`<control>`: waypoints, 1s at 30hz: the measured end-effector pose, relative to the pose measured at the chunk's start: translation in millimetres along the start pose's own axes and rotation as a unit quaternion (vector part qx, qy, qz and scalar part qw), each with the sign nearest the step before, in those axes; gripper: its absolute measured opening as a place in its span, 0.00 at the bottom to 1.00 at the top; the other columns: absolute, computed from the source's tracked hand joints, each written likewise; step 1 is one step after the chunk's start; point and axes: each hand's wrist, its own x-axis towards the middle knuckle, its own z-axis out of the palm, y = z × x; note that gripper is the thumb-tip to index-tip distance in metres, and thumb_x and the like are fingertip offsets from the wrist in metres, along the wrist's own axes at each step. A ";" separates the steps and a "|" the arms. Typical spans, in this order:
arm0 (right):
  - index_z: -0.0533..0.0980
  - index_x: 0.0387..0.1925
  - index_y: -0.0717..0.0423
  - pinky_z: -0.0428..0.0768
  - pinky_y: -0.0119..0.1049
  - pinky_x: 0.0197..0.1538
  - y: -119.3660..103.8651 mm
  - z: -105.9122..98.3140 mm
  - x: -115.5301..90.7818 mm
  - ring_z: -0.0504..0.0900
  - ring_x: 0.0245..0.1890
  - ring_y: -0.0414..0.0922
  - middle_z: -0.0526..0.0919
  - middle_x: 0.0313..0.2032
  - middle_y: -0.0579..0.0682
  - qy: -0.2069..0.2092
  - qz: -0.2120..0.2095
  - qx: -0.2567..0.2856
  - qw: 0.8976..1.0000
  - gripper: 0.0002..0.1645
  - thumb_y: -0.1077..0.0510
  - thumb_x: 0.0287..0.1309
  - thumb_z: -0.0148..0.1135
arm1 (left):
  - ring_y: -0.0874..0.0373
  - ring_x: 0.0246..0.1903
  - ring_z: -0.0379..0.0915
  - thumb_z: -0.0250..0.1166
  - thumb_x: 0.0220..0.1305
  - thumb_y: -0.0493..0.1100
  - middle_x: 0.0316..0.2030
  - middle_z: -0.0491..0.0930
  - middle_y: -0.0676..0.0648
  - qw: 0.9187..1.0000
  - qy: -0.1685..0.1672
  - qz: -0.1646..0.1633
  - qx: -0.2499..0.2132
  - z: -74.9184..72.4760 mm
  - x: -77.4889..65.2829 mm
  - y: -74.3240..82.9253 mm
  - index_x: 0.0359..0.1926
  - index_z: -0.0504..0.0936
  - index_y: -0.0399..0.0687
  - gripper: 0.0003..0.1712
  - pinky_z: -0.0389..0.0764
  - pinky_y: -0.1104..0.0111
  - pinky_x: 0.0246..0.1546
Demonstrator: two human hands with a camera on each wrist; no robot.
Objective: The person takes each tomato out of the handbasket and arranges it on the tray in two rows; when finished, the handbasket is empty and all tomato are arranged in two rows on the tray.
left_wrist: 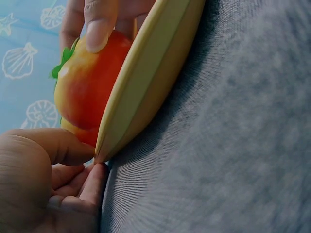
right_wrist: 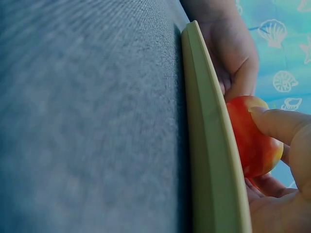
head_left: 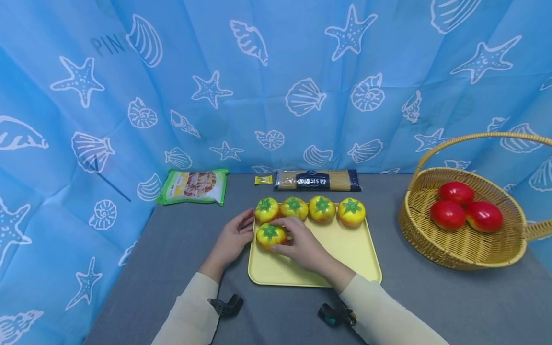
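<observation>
A cream-yellow tray (head_left: 345, 258) lies on the table with several yellow-and-red tomatoes that have green star-shaped tops. Four stand in a row along its far side, the leftmost tomato (head_left: 267, 210) in the back corner. My right hand (head_left: 302, 244) holds another tomato (head_left: 270, 235) at the tray's left side, just in front of that corner one. Thumb and fingers lie on opposite sides of it. My left hand (head_left: 233, 239) is at the tray's left edge; in the left wrist view its thumb and fingers pinch the tray rim (left_wrist: 108, 133).
A wicker basket (head_left: 409, 223) with a tall handle stands at the right, holding three red fruits (head_left: 456, 193). Along the back lie a green-and-white food packet (head_left: 194, 187), a small yellow wrapped piece (head_left: 263, 180) and a pack of spaghetti (head_left: 316, 180). A blue shell-print curtain (head_left: 276, 86) hangs behind.
</observation>
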 end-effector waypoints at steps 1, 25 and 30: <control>0.79 0.69 0.55 0.84 0.49 0.64 -0.2 0.4 0.8 0.78 0.62 0.51 0.77 0.64 0.54 0.000 0.002 0.001 1.000 0.33 0.61 0.64 0.79 | 0.41 0.71 0.72 0.60 0.66 0.24 0.75 0.70 0.32 1.000 0.000 -0.002 0.001 0.2 0.0 0.3 0.82 0.63 0.32 0.43 0.76 0.58 0.70; 0.77 0.72 0.54 0.88 0.42 0.58 -2.0 -1.2 2.1 0.79 0.61 0.54 0.74 0.66 0.57 -0.008 0.012 0.029 0.999 0.36 0.63 0.64 0.79 | 0.43 0.72 0.72 0.61 0.69 0.27 0.76 0.69 0.35 1.000 -0.004 -0.014 0.008 -0.6 0.2 1.3 0.83 0.63 0.36 0.42 0.76 0.57 0.70; 0.77 0.72 0.56 0.88 0.45 0.58 -1.4 -4.3 -0.6 0.80 0.61 0.56 0.74 0.67 0.59 -0.009 0.000 0.039 0.999 0.36 0.62 0.64 0.79 | 0.41 0.72 0.72 0.60 0.68 0.26 0.76 0.69 0.33 1.000 -0.007 -0.006 0.005 -1.1 -0.5 0.3 0.83 0.63 0.34 0.42 0.76 0.57 0.70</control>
